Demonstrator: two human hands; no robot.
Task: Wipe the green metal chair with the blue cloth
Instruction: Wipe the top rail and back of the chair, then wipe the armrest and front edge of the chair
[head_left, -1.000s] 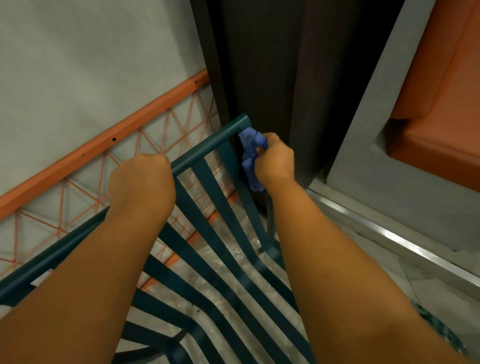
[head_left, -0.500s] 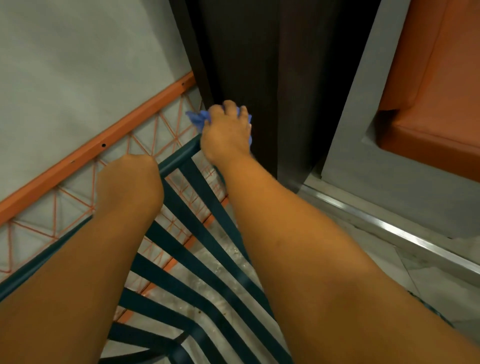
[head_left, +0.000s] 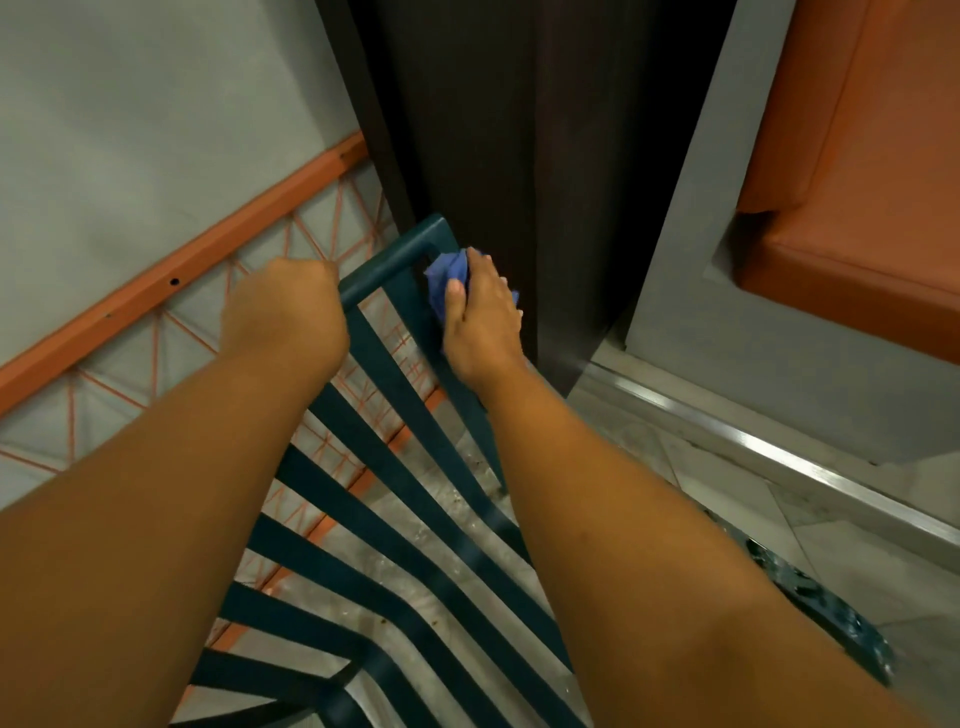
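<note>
The green metal chair (head_left: 387, 260) fills the lower middle of the head view, its slatted back and seat running down toward me. My left hand (head_left: 283, 309) is closed in a fist around the chair's top rail, left of the corner. My right hand (head_left: 480, 317) presses the bunched blue cloth (head_left: 447, 275) against the chair's right upright, just below the top corner. Most of the cloth is hidden under my fingers and palm.
A dark wooden post (head_left: 519, 156) stands directly behind the chair's corner. An orange rail with a string lattice (head_left: 208, 254) runs along the grey wall on the left. An orange cushioned seat (head_left: 857, 182) and a metal floor strip (head_left: 727, 431) lie to the right.
My right hand with the cloth moved from the side upright up over the top corner, then back down onto the upright below the corner. The left hand has kept its grip on the rail.
</note>
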